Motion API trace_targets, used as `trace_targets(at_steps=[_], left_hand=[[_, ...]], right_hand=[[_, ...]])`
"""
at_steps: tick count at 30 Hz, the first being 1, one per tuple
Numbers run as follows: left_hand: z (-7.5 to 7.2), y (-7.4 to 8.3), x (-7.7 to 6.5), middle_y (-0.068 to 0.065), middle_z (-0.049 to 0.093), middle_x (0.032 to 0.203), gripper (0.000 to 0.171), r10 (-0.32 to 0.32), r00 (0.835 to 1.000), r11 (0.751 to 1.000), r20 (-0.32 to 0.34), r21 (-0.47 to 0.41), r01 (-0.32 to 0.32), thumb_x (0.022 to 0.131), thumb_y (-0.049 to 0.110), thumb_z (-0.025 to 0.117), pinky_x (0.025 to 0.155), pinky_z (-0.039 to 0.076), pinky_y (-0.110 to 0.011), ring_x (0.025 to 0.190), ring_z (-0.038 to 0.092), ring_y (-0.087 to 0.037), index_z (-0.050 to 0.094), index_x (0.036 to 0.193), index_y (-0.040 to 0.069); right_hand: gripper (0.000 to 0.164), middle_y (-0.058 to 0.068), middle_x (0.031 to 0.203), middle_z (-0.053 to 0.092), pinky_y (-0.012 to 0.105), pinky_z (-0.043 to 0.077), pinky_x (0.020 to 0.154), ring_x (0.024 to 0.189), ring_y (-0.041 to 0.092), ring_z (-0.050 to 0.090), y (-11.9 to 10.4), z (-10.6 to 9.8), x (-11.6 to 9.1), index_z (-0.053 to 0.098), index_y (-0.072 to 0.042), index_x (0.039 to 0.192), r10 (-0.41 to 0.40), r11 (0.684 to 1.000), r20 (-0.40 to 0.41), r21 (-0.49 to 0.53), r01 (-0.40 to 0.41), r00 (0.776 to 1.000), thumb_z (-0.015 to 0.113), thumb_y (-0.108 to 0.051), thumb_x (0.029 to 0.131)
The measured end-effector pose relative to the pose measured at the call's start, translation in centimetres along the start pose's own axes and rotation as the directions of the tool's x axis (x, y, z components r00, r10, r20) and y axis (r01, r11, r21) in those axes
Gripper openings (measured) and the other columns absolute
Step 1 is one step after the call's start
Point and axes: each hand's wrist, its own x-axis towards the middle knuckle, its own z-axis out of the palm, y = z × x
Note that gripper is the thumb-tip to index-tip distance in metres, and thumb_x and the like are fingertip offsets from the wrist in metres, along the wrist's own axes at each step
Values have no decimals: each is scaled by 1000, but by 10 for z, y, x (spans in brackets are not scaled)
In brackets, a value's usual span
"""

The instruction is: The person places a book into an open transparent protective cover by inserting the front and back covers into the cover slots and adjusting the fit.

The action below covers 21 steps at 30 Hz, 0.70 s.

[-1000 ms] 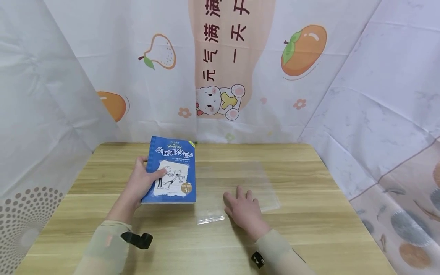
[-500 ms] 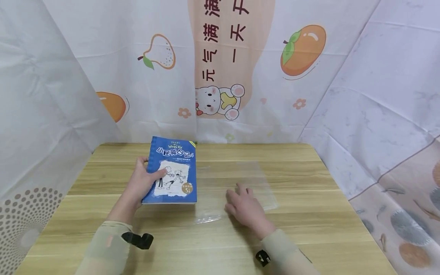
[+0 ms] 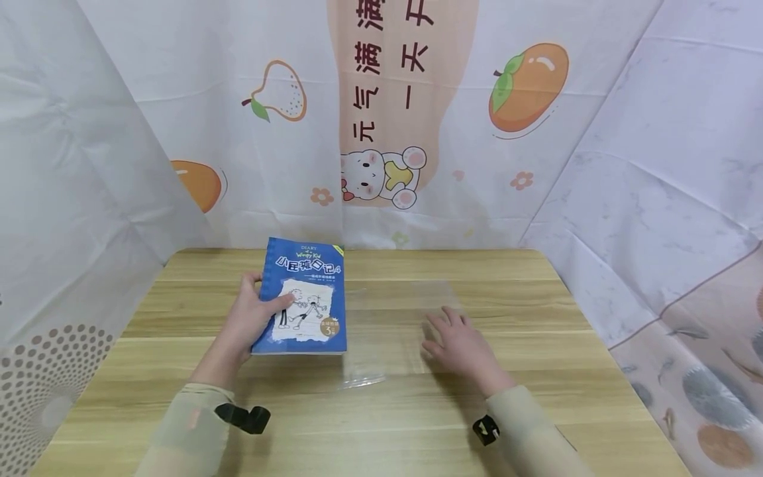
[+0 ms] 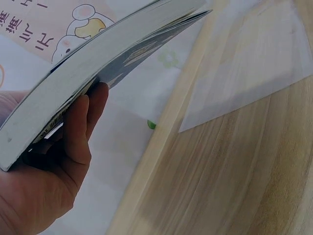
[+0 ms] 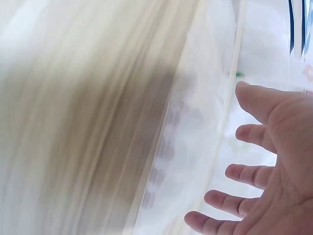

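A blue paperback book (image 3: 314, 288) with a cartoon cover is held up at its left edge by my left hand (image 3: 246, 318), thumb on the front cover. In the left wrist view, fingers (image 4: 78, 125) of that hand support the book's back, and the page edges bow slightly. A clear plastic book cover (image 3: 378, 331) lies flat on the table, partly behind the book in the head view. My right hand (image 3: 461, 348) is over its right part, palm down. The right wrist view shows that hand's fingers (image 5: 249, 174) spread, with nothing between them.
The wooden table (image 3: 334, 437) reaches back to a white printed curtain (image 3: 268, 172), with more cloth at both sides. A black wrist mount (image 3: 241, 417) sits on the left sleeve, another black mount (image 3: 485, 430) on the right.
My right hand has slid to the right across the plastic cover. The left hand and the book have stayed nearly in place.
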Motion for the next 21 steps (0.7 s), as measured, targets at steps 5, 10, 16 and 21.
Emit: trace_targets(at_steps=[5,10,16,21], left_hand=[[4,1,-1,-18,51,134,80,-12,1000,999,7,-33,12,100,32,67,71,62,-38,82,74,-20,10,154,22],[9,1,-2,-18,49,136,81,-12,1000,998,5,-64,12,99,30,68,72,62,-35,82,74,-18,10,155,20],[16,1,-4,-18,49,137,83,-20,1000,996,-6,-85,20,99,29,69,72,61,-33,84,73,-18,11,156,17],[24,1,-6,-19,53,133,84,-34,999,997,-18,-77,33,98,31,70,73,59,-31,87,71,-18,12,158,16]], right_hand=[[59,33,154,38,73,42,100,131,63,42,23,-8,0,51,-9,150,25,1000,44,18,-26,999,66,-35,99],[59,35,155,36,76,38,102,133,63,40,46,-11,-3,51,-10,150,4,999,55,36,-6,998,67,-33,98],[57,36,155,35,75,30,108,134,64,37,70,-12,-8,50,-8,151,-54,994,69,98,47,996,66,-26,99],[57,36,155,34,76,31,106,134,66,35,82,-12,-12,51,-4,149,-102,986,96,144,88,990,67,-24,98]])
